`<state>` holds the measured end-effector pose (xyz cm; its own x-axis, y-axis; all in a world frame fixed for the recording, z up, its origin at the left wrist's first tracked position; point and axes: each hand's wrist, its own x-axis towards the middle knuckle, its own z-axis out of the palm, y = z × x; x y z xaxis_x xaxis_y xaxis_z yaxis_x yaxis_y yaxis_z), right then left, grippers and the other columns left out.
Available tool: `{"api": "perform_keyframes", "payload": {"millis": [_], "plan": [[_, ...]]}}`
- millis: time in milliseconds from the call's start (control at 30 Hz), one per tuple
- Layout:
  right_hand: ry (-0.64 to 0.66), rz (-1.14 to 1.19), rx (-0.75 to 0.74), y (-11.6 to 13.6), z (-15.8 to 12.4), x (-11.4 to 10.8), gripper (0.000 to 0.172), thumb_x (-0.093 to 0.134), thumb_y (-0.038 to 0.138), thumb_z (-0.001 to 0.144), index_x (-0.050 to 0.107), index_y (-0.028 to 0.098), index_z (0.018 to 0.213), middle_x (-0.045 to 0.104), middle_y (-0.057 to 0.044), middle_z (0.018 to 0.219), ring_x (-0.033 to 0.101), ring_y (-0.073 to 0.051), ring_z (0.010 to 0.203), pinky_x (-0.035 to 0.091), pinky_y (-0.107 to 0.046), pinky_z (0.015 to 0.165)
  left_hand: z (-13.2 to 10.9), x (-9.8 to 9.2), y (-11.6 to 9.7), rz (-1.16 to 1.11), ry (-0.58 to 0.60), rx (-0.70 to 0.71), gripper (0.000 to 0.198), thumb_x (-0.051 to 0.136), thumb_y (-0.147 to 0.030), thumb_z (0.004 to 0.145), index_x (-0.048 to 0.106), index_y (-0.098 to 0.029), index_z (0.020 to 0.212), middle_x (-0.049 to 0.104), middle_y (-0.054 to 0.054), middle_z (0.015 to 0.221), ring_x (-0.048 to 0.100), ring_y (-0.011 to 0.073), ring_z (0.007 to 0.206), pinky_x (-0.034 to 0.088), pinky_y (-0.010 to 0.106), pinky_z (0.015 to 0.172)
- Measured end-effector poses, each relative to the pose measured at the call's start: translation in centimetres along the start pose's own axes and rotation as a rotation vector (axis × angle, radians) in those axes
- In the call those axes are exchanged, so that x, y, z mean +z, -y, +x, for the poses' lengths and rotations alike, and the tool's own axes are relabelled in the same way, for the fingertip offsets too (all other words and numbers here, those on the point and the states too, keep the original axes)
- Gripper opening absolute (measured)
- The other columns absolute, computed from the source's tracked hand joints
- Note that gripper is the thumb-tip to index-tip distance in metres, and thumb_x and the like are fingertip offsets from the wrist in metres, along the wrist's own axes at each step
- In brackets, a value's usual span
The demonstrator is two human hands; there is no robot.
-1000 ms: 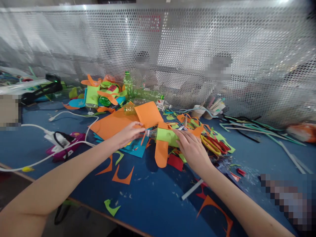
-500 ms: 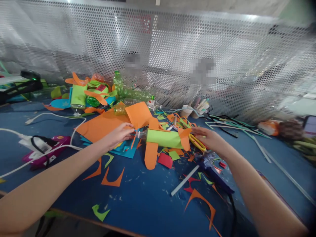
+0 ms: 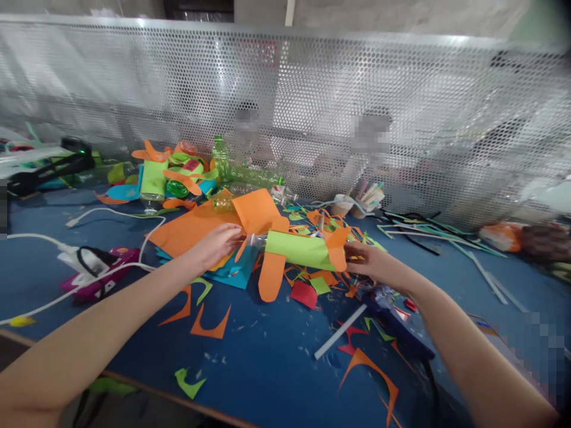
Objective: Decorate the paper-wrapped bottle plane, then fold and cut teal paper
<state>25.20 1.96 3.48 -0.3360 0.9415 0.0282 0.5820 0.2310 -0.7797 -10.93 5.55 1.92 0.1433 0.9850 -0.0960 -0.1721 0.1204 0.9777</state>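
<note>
A toy airplane made from a plastic bottle (image 3: 303, 249) lies sideways between my hands, wrapped in lime-green paper. It has orange paper wings (image 3: 271, 278) and an orange tail (image 3: 336, 248). At the clear bottle neck, my left hand (image 3: 222, 242) pinches the orange paper propeller (image 3: 241, 249); its fingertips are close together. My right hand (image 3: 368, 261) is closed around the tail end, and its fingertips are partly hidden behind the orange tail.
A blue glue gun (image 3: 397, 324) with a glue stick lies at front right. Orange sheets (image 3: 191, 223), paper scraps (image 3: 212, 324) and blue sheets (image 3: 243, 274) cover the middle. Bottles (image 3: 220, 157) and another bottle craft (image 3: 154, 178) stand behind. A purple power strip (image 3: 102, 273) lies left.
My right hand has closed in on the tail end of the airplane. My left hand stays at the propeller. The view has tilted slightly, moving the table down and right.
</note>
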Motion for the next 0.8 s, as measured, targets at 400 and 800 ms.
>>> {"api": "perform_keyframes", "payload": {"millis": [400, 800], "plan": [[0.028, 0.034, -0.013, -0.2, 0.0, 0.1, 0.056, 0.064, 0.044, 0.08, 0.054, 0.021, 0.129, 0.058, -0.01, 0.13, 0.059, -0.026, 0.113, 0.043, -0.044, 0.102, 0.7, -0.6, 0.2, -0.032, -0.014, -0.013, 0.003, 0.06, -0.023, 0.075, 0.061, -0.021, 0.074, 0.068, 0.005, 0.081, 0.065, 0.0188, 0.079, 0.053, 0.031, 0.071], [-0.012, 0.137, -0.109, 0.3, -0.1, 1.3, 0.073, 0.066, 0.049, 0.076, 0.038, 0.023, 0.138, 0.053, -0.016, 0.134, 0.06, -0.026, 0.11, 0.051, -0.044, 0.091, 0.9, -0.7, 0.5, 0.146, -0.062, 0.119, 0.009, 0.056, -0.023, 0.074, 0.058, -0.019, 0.082, 0.066, 0.006, 0.088, 0.064, 0.0186, 0.085, 0.051, 0.033, 0.08]]}}
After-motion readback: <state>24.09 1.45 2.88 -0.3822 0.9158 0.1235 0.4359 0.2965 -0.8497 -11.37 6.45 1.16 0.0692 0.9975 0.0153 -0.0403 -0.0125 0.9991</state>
